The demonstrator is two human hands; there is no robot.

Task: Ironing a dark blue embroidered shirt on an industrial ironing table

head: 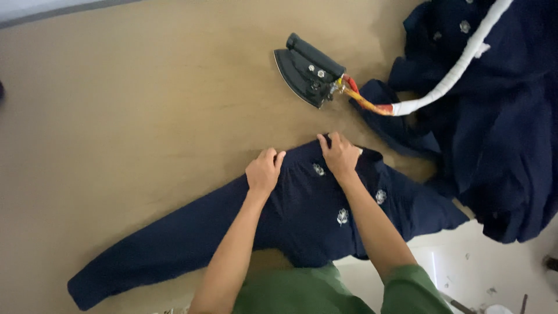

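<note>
A dark navy garment (302, 215) with small white flower motifs lies flat on a tan padded surface (133, 116), one long sleeve stretching down to the left. My left hand (264, 170) rests on its upper edge with the fingers curled over the cloth. My right hand (340, 154) presses on the same edge a little further right, fingers spread and pinching the fabric. A black flat iron (308, 70) stands on the tan surface just beyond my hands, untouched.
The iron's cord (459, 64), wrapped in white with a red and yellow end, runs up to the right over a heap of more navy cloth (500, 134). A white floor area (494, 267) shows at the bottom right past the table edge.
</note>
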